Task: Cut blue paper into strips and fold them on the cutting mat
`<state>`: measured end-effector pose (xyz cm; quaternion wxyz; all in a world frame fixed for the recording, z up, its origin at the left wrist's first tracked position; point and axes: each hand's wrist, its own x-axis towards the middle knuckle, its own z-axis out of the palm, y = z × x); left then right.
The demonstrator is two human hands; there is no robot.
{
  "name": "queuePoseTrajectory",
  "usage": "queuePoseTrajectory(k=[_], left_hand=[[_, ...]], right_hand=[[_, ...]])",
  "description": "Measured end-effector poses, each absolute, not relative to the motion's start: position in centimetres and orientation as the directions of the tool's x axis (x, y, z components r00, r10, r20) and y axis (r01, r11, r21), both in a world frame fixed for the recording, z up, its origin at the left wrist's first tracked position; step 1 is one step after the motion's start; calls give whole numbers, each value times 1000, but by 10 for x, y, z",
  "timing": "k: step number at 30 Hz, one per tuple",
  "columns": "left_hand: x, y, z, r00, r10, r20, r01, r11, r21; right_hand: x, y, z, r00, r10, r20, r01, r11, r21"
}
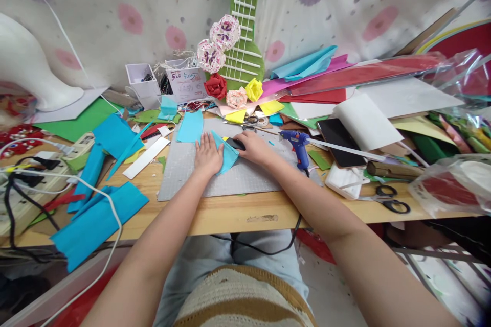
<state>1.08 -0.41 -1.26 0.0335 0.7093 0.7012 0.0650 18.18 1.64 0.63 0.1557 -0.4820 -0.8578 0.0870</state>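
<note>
My left hand [208,154] lies flat with fingers stretched on the grey cutting mat [176,184], its edge touching a folded piece of light-blue paper [229,158]. Close by, my right hand [251,147] is wrapped round a small black object [235,143], whose kind I cannot make out. The object rests at the upper right edge of the folded paper, with a bit of yellow beside it. Another light-blue paper piece [190,126] lies flat just beyond my left hand. To the right of my right hand is a blue glue gun [298,145].
Blue paper strips [99,222] and a power strip [46,184] with cords lie at the left. Black-handled scissors [391,199], a black phone-like slab [340,143] and paper sheets fill the right. A green guitar-shaped craft [245,25] with paper flowers stands at the back.
</note>
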Motion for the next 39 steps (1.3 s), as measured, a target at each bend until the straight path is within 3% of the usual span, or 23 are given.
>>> queuePoseTrajectory(k=[9,22,28,33,39], left_hand=[[10,-3,-13,16,999,32,993,-19,118],[10,-2,-14,17,999,42,995,-22,101],[10,-4,-12,13,1000,22,993,-16,113],[10,-1,-11,4,1000,-7,984,-3,177],[-3,13,5,-46,994,-98,925,80,371]], right_hand=[[202,6,9,-402,897,182,838,441,-322],[183,6,11,-417,887,199,831,461,-312],[190,7,7,-308,927,215,856,369,-362],[200,3,2,-249,946,209,857,316,-407],[212,0,2,-240,949,203,850,307,-427]])
